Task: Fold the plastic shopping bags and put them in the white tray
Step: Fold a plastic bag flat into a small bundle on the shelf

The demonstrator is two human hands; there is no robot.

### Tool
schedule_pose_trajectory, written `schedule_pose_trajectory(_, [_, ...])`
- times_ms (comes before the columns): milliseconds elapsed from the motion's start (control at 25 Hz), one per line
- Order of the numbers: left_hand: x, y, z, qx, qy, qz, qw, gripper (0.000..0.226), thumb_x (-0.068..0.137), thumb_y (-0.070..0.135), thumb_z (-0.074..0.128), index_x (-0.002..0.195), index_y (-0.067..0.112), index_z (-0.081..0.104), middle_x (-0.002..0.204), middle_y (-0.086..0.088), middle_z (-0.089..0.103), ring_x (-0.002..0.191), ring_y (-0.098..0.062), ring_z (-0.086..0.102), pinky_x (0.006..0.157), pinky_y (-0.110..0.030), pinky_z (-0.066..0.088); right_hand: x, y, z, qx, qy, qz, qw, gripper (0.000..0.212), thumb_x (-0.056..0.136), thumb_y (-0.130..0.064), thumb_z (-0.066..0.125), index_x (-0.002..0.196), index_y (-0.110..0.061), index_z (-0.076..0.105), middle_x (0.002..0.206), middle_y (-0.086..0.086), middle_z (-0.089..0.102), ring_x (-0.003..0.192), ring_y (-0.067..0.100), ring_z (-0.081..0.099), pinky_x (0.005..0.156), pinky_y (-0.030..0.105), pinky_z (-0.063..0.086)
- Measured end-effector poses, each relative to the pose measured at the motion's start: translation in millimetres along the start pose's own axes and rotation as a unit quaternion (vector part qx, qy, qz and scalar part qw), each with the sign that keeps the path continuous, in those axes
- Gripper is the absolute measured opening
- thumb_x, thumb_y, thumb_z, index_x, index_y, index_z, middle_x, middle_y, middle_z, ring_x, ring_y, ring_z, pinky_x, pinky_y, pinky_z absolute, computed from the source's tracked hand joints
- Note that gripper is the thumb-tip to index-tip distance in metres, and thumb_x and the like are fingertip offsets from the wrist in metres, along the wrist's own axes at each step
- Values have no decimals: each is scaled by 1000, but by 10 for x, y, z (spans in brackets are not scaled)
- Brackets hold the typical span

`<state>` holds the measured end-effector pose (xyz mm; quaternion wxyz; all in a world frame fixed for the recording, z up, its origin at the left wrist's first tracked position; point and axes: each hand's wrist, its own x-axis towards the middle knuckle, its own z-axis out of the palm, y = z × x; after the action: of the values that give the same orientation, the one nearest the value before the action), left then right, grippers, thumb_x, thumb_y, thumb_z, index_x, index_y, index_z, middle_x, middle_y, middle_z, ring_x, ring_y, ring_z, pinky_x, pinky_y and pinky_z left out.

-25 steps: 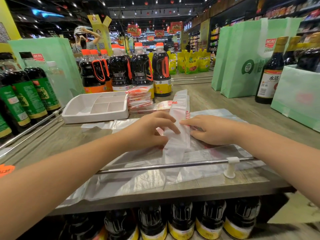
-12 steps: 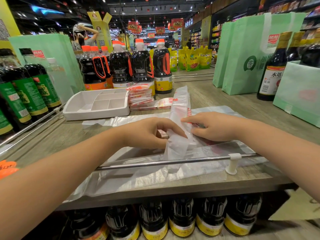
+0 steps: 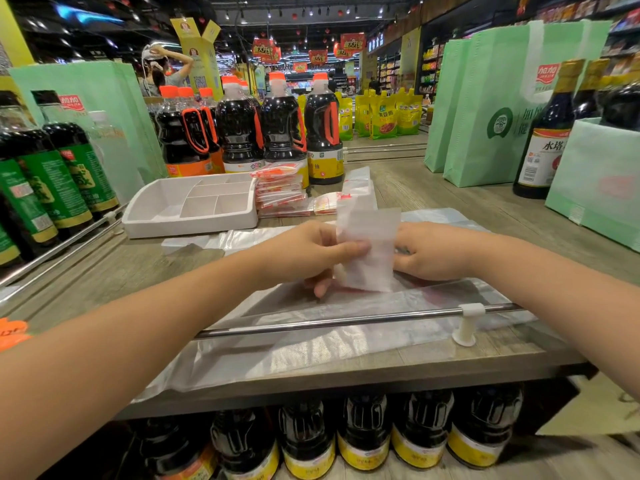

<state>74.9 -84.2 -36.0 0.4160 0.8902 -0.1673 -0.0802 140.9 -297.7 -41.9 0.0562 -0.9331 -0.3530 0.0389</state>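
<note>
One white tray [image 3: 162, 220] sits toward the far left edge of the shelf [image 3: 104, 282], with bare wood before it. The left hand [image 3: 304, 254] pinches a folded bag [image 3: 372, 258], raised over loose bags [image 3: 311, 351] that drape the front edge under a rail [image 3: 311, 324]. The right hand [image 3: 443, 252] meets the bag's right side; its fingertips are hidden, so its grip is unclear.

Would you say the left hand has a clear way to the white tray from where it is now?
Probably yes: the left hand, pinching the folded bag, is right of the white tray, with only bare shelf and a flat bag between them.
</note>
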Motion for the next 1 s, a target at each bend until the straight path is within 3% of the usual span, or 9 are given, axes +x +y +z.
schedule_pose_trajectory(120, [47, -71, 10, 47, 4, -17, 999, 23, 95, 43, 63, 89, 21, 63, 54, 5, 62, 47, -12, 53, 68, -27, 51, -61, -37, -62, 34, 17, 4, 999, 23, 100, -25, 50, 98, -45, 61, 107, -22, 53, 110, 14, 53, 90, 27, 37])
schedule_pose_trajectory(240, [83, -108, 40, 41, 68, -18, 997, 29, 90, 35, 72, 111, 21, 58, 76, 8, 68, 52, -9, 57, 56, -19, 49, -91, -15, -137, 180, 106, 43, 977, 29, 100, -20, 49, 122, -34, 63, 109, -19, 67, 101, 5, 64, 87, 28, 49])
schedule_pose_trajectory(360, [124, -133, 54, 105, 108, -7, 989, 60, 86, 20, 73, 137, 23, 43, 101, 7, 62, 83, -8, 60, 69, -18, 45, -107, -45, -138, 266, 66, 51, 960, 25, 101, -42, 50, 121, -30, 60, 96, -14, 74, 87, 1, 69, 79, 30, 54])
schedule_pose_trajectory(520, [176, -185, 44, 73, 114, 4, 991, 53, 87, 4, 65, 133, 24, 46, 93, 2, 64, 82, -22, 63, 68, -31, 53, -111, -34, -107, 260, 29, 22, 965, 51, 78, -67, 63, 120, -39, 59, 100, -14, 72, 92, 2, 69, 86, 25, 52])
schedule_pose_trajectory(640, [193, -230, 45, 29, 117, 20, 992, 40, 89, 17, 72, 123, 22, 52, 90, -5, 74, 69, -18, 67, 69, -37, 56, -133, -35, -126, 236, -16, 5, 972, 56, 66, -63, 75, 115, -41, 59, 100, -10, 70, 91, 8, 68, 86, 30, 56])
schedule_pose_trajectory(720, [196, -221, 63, 41, 121, 30, 991, 39, 91, 25, 71, 122, 19, 49, 81, 1, 73, 61, -9, 64, 65, -34, 55, -118, -56, -103, 227, -3, -2, 974, 43, 75, -56, 76, 111, -35, 66, 92, -7, 72, 81, 8, 68, 73, 28, 54])
schedule_pose_trajectory(800, [196, -205, 82, 70, 134, 32, 988, 45, 89, 31, 74, 123, 24, 46, 87, 10, 68, 61, -3, 62, 66, -32, 55, -73, -85, -64, 217, 48, -1, 975, 27, 87, -51, 67, 103, -30, 72, 83, -8, 72, 68, 2, 64, 67, 23, 50])
schedule_pose_trajectory(920, [196, -204, 66, 129, 151, 40, 979, 72, 81, 37, 80, 140, 26, 40, 108, 16, 54, 71, 1, 60, 65, -21, 53, -10, -86, -4, 257, 58, 42, 964, 27, 94, -44, 64, 93, -19, 72, 73, 4, 71, 59, 11, 63, 62, 29, 55])
schedule_pose_trajectory(1000, [181, -201, 15, 179, 158, 48, 970, 78, 82, 41, 79, 145, 22, 37, 121, 10, 51, 90, -2, 59, 75, -19, 49, 9, -82, 14, 257, 47, 58, 964, 28, 93, -41, 66, 87, -14, 70, 70, 7, 68, 55, 15, 61, 57, 32, 55])
